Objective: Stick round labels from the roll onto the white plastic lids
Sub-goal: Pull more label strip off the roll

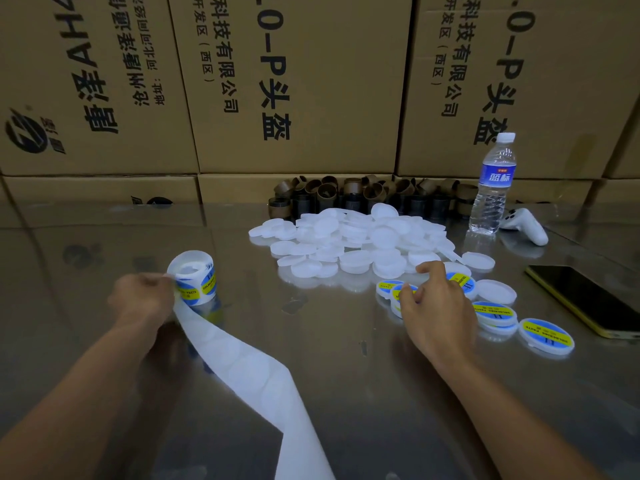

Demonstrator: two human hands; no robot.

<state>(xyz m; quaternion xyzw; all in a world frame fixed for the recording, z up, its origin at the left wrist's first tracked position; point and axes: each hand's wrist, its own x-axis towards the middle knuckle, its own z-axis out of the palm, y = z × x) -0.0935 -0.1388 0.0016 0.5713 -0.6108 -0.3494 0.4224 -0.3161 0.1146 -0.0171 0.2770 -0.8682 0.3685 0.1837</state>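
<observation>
Lid labelling before cartons [311,81] printed "头盔".
On the shiny metal table [363,393] the left hand [142,299] pinches the label roll [194,278]; the right hand [436,303] grips a labelled lid [398,293] beside the white lid pile [353,237]; the bottle [493,188] reads "蓝标".

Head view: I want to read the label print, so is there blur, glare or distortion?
In the head view, the left hand and label roll look motion-blurred; the glossy table reflects the cartons; the wide lens bows their edges.
</observation>
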